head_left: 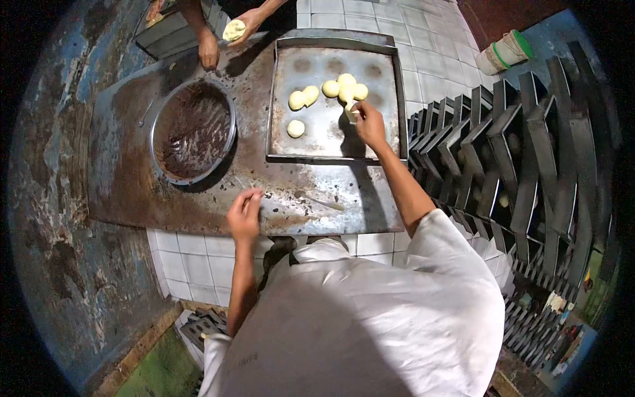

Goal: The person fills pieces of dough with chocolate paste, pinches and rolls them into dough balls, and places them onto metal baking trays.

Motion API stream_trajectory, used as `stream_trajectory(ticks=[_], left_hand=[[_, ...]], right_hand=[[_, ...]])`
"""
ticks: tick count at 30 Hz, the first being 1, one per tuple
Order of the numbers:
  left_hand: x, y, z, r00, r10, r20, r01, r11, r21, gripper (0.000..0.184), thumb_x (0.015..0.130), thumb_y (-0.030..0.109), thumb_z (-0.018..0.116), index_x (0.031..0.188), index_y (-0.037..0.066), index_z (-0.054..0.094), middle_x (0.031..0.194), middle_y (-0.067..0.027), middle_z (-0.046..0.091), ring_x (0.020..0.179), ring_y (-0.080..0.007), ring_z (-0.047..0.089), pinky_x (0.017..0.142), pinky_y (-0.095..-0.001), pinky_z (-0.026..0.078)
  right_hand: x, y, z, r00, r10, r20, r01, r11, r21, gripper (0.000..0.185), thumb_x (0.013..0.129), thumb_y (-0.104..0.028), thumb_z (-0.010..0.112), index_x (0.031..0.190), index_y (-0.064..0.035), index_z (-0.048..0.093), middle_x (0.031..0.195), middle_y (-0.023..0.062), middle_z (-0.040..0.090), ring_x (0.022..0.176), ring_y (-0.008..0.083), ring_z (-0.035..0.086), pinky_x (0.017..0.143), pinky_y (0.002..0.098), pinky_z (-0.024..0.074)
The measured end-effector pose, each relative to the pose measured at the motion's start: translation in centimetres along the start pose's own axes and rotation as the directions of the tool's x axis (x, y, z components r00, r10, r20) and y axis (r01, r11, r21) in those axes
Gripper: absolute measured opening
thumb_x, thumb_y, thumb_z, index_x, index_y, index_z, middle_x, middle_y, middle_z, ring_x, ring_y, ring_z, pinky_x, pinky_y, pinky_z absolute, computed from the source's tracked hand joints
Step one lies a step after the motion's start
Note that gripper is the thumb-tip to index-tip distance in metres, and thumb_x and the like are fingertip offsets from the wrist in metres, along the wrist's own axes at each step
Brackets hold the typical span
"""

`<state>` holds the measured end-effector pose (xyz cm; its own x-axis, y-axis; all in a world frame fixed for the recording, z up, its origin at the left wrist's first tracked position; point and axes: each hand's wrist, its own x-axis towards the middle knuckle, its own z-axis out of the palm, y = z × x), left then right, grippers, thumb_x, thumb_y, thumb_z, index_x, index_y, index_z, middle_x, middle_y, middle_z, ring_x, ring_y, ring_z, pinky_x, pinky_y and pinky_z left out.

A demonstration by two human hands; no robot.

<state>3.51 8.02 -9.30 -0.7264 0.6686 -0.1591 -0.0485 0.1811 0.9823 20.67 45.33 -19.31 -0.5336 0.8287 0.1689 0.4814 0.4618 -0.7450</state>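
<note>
My right hand reaches over the metal baking tray. Its fingers pinch a stretched strip of pale dough, which runs up to a cluster of dough balls on the tray. Two more dough balls touch each other to the left, and a single dough ball sits below them. My left hand hovers over the table's front part with fingers loosely bent and nothing visible in them. A spoon-like utensil lies on the table to its right.
A large metal bowl with dark brown filling stands on the stained table. Across the table, another person's hand is by the bowl's rim; their other hand holds flattened dough. Stacked trays stand at the right, near white buckets.
</note>
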Motion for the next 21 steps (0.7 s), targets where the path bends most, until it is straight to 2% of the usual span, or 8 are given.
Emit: stream_trajectory(ticks=[2, 3, 8, 13, 16, 19, 20, 21], left_hand=[[2.2, 3.1, 3.7, 0.994, 0.011, 0.113, -0.004, 0.998, -0.061, 0.024, 0.100, 0.014, 0.065, 0.114, -0.005, 0.068, 0.111, -0.0107, 0.069, 0.105, -0.0173, 0.065, 0.097, -0.0317, 0.051], [3.0, 4.8, 5.7, 0.989, 0.018, 0.145, -0.010, 0.998, -0.054, 0.024, 0.100, 0.014, 0.065, 0.114, -0.005, 0.068, 0.111, -0.0103, 0.069, 0.106, -0.0171, 0.065, 0.097, -0.0314, 0.050], [5.0, 4.9, 11.3, 0.916, -0.088, 0.392, 0.188, 0.956, -0.225, 0.025, 0.101, 0.015, 0.066, 0.118, -0.003, 0.066, 0.111, -0.0084, 0.069, 0.101, -0.0141, 0.065, 0.094, -0.0288, 0.051], [3.2, 3.7, 10.5, 0.860, -0.191, 0.474, 0.423, 0.786, -0.451, 0.023, 0.103, 0.017, 0.062, 0.118, -0.001, 0.062, 0.109, -0.0068, 0.069, 0.097, -0.0135, 0.065, 0.089, -0.0290, 0.052], [1.9, 2.7, 9.4, 0.854, -0.245, 0.458, 0.490, 0.672, -0.555, 0.022, 0.106, 0.015, 0.057, 0.121, -0.001, 0.059, 0.114, -0.0082, 0.067, 0.103, -0.0150, 0.065, 0.094, -0.0304, 0.051], [2.4, -0.3, 5.9, 0.828, -0.248, 0.503, 0.548, 0.549, -0.632, 0.028, 0.109, 0.019, 0.048, 0.127, -0.002, 0.056, 0.127, -0.0116, 0.063, 0.117, -0.0201, 0.061, 0.105, -0.0366, 0.047], [2.8, -0.9, 4.6, 0.811, -0.232, 0.537, 0.577, 0.471, -0.667, 0.032, 0.109, 0.020, 0.046, 0.131, -0.002, 0.054, 0.132, -0.0132, 0.061, 0.122, -0.0228, 0.059, 0.109, -0.0388, 0.046], [2.5, -0.6, 3.2, 0.816, -0.230, 0.530, 0.572, 0.449, -0.686, 0.035, 0.109, 0.022, 0.045, 0.133, -0.002, 0.052, 0.134, -0.0142, 0.060, 0.125, -0.0251, 0.058, 0.112, -0.0403, 0.043]], right_hand=[[-2.3, -2.8, -2.6, 0.942, 0.231, 0.243, -0.329, 0.770, 0.547, 0.018, 0.091, 0.001, 0.060, 0.108, -0.0021, 0.065, 0.094, 0.0087, 0.069, 0.083, 0.0205, 0.066, 0.080, 0.0355, 0.0517], [-3.6, -6.3, -5.6, 0.861, 0.269, 0.433, -0.492, 0.656, 0.572, 0.015, 0.094, -0.003, 0.061, 0.109, -0.0021, 0.065, 0.094, 0.0038, 0.066, 0.089, 0.0110, 0.062, 0.081, 0.0302, 0.0505], [-9.6, -15.0, -9.0, 0.773, 0.033, 0.633, -0.632, 0.117, 0.766, 0.023, 0.097, -0.019, 0.067, 0.118, -0.0104, 0.062, 0.107, 0.0017, 0.064, 0.104, 0.0149, 0.061, 0.094, 0.0376, 0.0487], [-12.6, -19.3, -5.2, 0.824, 0.404, 0.397, -0.504, 0.204, 0.839, 0.026, 0.102, -0.034, 0.062, 0.108, -0.0095, 0.066, 0.096, -0.0003, 0.063, 0.089, 0.0136, 0.058, 0.082, 0.0294, 0.0460], [-14.4, -21.7, 1.1, 0.898, 0.406, -0.168, -0.271, 0.812, 0.516, 0.031, 0.104, -0.033, 0.059, 0.105, -0.0025, 0.065, 0.086, 0.0087, 0.067, 0.080, 0.0192, 0.063, 0.073, 0.0336, 0.0497], [-16.1, -20.3, 6.8, 0.932, 0.359, -0.048, -0.264, 0.766, 0.587, 0.030, 0.104, -0.031, 0.058, 0.102, -0.0009, 0.063, 0.088, 0.0160, 0.069, 0.082, 0.0214, 0.066, 0.075, 0.0375, 0.0513], [-16.4, -18.1, 9.7, 0.907, 0.385, 0.169, -0.398, 0.657, 0.640, 0.033, 0.105, -0.034, 0.056, 0.108, -0.0024, 0.065, 0.100, 0.0144, 0.071, 0.091, 0.0241, 0.068, 0.080, 0.0374, 0.0523], [-16.5, -18.3, 10.1, 0.837, 0.393, 0.381, -0.524, 0.378, 0.763, 0.038, 0.105, -0.038, 0.054, 0.113, -0.0030, 0.065, 0.106, 0.0123, 0.070, 0.095, 0.0230, 0.067, 0.083, 0.0369, 0.0525]])
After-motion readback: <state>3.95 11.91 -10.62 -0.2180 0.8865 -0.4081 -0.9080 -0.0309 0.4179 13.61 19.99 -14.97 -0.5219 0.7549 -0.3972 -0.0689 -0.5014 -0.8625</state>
